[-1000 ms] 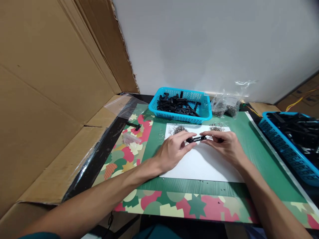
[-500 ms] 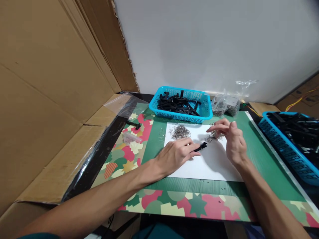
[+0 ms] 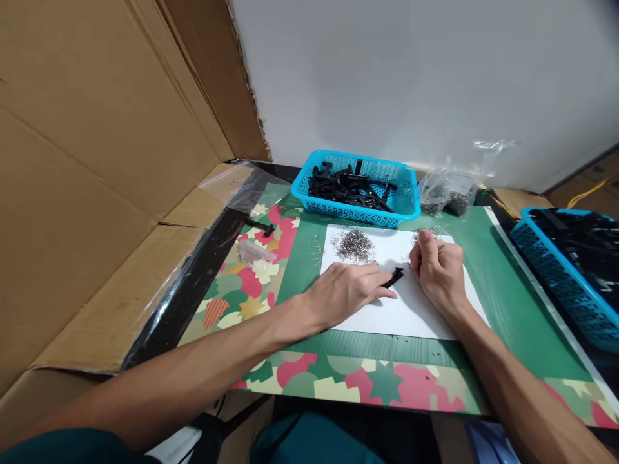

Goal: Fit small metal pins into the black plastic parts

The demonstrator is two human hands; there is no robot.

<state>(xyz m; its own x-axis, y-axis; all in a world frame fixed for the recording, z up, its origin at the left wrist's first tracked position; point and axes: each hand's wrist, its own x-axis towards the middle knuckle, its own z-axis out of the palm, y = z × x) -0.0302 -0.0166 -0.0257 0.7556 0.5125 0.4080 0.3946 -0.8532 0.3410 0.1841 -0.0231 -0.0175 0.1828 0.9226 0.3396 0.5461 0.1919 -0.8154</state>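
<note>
My left hand (image 3: pixel 347 291) rests on the white sheet (image 3: pixel 411 317), its fingers closed round a small black plastic part (image 3: pixel 396 277). The forked tip of that part sticks out toward the right. Just right of it is my right hand (image 3: pixel 441 272), fingers curled in and thumb up; whatever it grips is hidden behind the fingers. Beyond my left hand lies a heap of small silvery metal pieces (image 3: pixel 355 246), perhaps screws or pins. A second heap of metal pieces (image 3: pixel 431 232) is partly covered by my right hand.
A blue basket (image 3: pixel 348 209) of black plastic parts stands behind the sheet, with another blue basket (image 3: pixel 556 274) at right. Plastic bags of metal pieces (image 3: pixel 457 201) sit at the back. A single black part (image 3: pixel 261 227) and a small clear bag (image 3: pixel 256 252) lie left. Cardboard (image 3: pixel 97 148) walls the left side.
My right hand has moved left and closer to the black part, its fingers now curled in. The thin metal item that showed between them is out of sight. The whole view has shifted slightly.
</note>
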